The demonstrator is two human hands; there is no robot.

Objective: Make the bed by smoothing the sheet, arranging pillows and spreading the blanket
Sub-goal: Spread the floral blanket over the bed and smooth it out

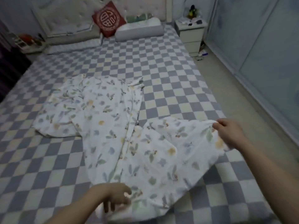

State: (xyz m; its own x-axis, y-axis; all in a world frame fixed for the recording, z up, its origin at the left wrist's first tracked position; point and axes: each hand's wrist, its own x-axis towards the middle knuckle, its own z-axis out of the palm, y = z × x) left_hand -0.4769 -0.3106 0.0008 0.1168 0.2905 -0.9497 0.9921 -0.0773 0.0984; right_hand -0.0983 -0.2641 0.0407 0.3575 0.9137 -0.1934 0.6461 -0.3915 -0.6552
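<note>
Gripping one blanket (116, 135): two hands, left (113, 197), right (229, 131); three pillows.

The single head-worn wide-angle camera is looking forward and down from the foot of the bed (161, 65) toward the headboard (64, 18), sitting close above both hands and taking in the nightstand (191, 34) at right.

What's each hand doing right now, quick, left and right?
Left hand: fingers loosely spread at the near edge of the floral blanket; whether it grips cannot be told.
Right hand: pinching the blanket's right corner.
</note>
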